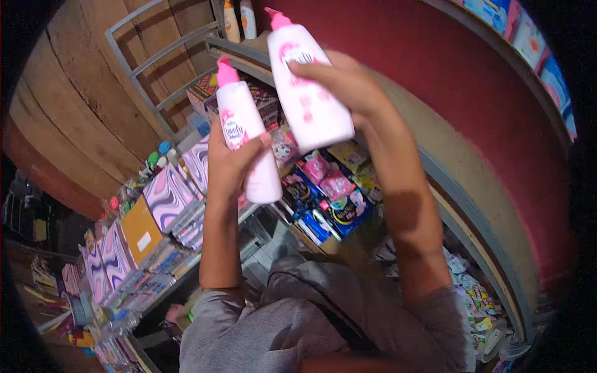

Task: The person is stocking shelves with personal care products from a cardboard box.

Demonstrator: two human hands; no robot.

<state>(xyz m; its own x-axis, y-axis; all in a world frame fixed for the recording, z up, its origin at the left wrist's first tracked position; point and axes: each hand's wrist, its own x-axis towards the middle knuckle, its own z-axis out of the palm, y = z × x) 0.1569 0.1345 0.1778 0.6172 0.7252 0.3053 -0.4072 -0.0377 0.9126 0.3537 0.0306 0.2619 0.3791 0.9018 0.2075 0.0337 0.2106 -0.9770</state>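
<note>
My left hand is wrapped around a white bottle with a pink pump top, its thumb lying across the front. Higher and to the right, my right hand grips a second, larger-looking white pump bottle by its side. Both bottles are tilted a little to the left and bear pink labels with writing. They are held up close together, apart from each other, above a display of packets. The fingers behind each bottle are mostly hidden.
Pink and dark blue packets lie below my hands. To the left, a glass display case carries swirl-patterned boxes. A metal rack leans by the plank wall. Two more bottles stand on a shelf ahead; a red wall rises on the right.
</note>
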